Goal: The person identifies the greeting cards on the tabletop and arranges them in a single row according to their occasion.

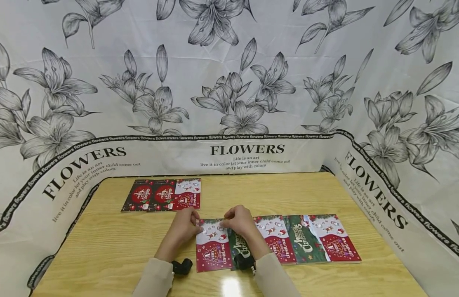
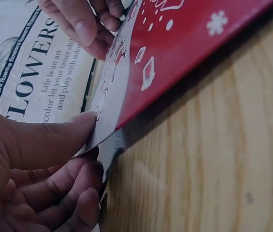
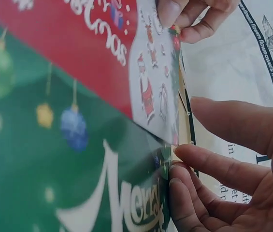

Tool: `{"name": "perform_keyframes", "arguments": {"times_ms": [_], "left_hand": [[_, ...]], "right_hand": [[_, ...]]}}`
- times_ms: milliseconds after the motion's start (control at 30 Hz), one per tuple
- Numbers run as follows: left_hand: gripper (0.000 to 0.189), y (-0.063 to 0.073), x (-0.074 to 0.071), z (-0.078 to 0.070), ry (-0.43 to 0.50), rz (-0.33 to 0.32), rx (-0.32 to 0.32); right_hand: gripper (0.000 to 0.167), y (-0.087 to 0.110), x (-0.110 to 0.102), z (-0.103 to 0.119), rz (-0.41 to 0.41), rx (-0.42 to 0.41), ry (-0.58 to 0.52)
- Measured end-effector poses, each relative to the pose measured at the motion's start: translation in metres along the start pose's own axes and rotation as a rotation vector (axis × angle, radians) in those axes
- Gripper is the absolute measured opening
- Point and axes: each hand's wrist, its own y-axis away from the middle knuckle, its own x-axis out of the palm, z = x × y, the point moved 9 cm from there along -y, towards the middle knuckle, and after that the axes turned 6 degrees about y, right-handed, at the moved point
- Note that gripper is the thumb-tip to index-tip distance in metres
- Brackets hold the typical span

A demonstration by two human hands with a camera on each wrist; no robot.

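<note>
A red-and-white Christmas card (image 1: 213, 249) lies at the left end of the near row, overlapping a green Christmas card (image 1: 238, 244). My left hand (image 1: 184, 227) pinches the upper left corner of the red-and-white card, thumb on top and fingers beneath, and the left wrist view shows that edge raised from the table. At its upper right corner is my right hand (image 1: 239, 220). In the right wrist view the right thumb (image 3: 237, 123) stands apart from the card, while the fingertips touch the edges where the two cards overlap.
Further right in the row, more red-and-white and green cards (image 1: 302, 243) overlap. Behind and left, two dark red cards (image 1: 138, 197) and another red-and-white card (image 1: 188, 192) overlap on the wooden table (image 1: 103, 247). Flower-printed cloth (image 1: 248, 161) walls the back and sides.
</note>
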Motion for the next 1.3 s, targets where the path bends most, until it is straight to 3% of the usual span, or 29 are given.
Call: {"name": "perform_keyframes", "arguments": {"times_ms": [400, 633, 700, 867, 967, 1100, 1300], "left_hand": [[0.032, -0.001, -0.007, 0.002, 0.218, 0.05, -0.066], [0.025, -0.002, -0.012, -0.003, 0.279, 0.019, -0.018], [0.023, -0.003, -0.015, -0.003, 0.288, -0.003, -0.005], [0.02, -0.005, -0.023, -0.005, 0.306, -0.056, 0.012], [0.02, -0.005, -0.027, -0.008, 0.349, -0.066, 0.012], [0.029, -0.004, -0.026, -0.016, 0.423, -0.021, 0.027], [0.047, 0.001, -0.015, -0.032, 0.514, 0.134, 0.055]], "right_hand": [[0.019, -0.002, 0.0, 0.0, -0.021, -0.019, 0.026], [0.01, -0.003, -0.004, 0.006, -0.033, -0.077, -0.001], [0.008, -0.004, -0.005, 0.008, -0.03, -0.106, -0.052], [0.011, -0.007, -0.001, 0.01, 0.039, -0.104, -0.335], [0.014, -0.007, -0.003, 0.012, 0.05, -0.097, -0.446], [0.017, -0.007, -0.011, 0.012, 0.007, -0.095, -0.496], [0.019, -0.009, -0.028, -0.001, -0.11, -0.059, -0.528]]}}
